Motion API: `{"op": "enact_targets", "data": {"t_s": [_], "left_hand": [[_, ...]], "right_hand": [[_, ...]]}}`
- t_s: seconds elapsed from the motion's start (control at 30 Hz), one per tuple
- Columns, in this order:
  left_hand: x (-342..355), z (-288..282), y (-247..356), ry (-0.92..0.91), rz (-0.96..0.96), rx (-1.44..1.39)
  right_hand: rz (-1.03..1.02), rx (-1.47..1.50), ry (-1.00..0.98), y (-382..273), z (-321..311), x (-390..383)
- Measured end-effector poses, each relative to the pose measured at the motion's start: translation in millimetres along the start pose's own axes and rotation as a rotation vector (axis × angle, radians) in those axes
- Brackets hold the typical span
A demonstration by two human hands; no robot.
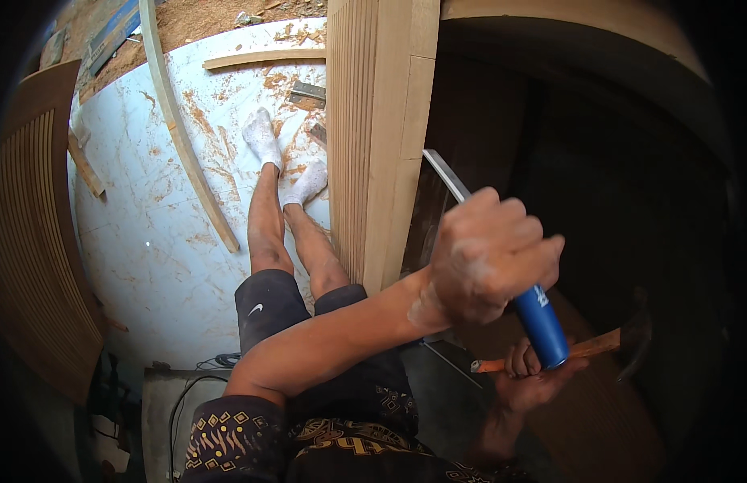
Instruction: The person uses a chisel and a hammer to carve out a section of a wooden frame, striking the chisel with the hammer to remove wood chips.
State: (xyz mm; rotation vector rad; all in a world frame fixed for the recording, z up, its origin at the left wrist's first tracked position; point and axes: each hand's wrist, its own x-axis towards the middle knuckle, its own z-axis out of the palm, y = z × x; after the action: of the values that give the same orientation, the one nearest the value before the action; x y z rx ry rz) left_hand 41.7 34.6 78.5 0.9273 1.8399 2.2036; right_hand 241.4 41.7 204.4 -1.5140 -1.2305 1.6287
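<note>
Left hand (pixel 492 258), fingers clenched round blue-handled chisel (pixel 541 326); right hand (pixel 533 390), fingers curled round orange-handled hammer (pixel 599 344).

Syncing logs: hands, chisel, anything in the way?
Left hand grips chisel; right hand holds hammer. Chisel tip by panel edge, contact unclear. Left hand covers mid-chisel.

Underfoot, a white floor (pixel 148 298) with faint grey veining, smeared with orange-brown debris (pixel 200 117), densest toward the far edge. Across it, a long pale wooden strip (pixel 188 161), slanting from beyond the far edge to around the middle. Just inside that far edge, a shorter wooden batten (pixel 264 58); nearer, toward the right edge, two grey metal pieces (pixel 308 92), one behind the other. By the left edge, a small wooden offcut (pixel 86 167).
</note>
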Motion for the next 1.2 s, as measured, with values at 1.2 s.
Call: {"op": "enact_targets", "data": {"t_s": [1.2], "left_hand": [[-49,-12,-20,-0.107,0.098,0.006]], "right_hand": [[0.152,-0.078,-0.218,5,30,13]]}}
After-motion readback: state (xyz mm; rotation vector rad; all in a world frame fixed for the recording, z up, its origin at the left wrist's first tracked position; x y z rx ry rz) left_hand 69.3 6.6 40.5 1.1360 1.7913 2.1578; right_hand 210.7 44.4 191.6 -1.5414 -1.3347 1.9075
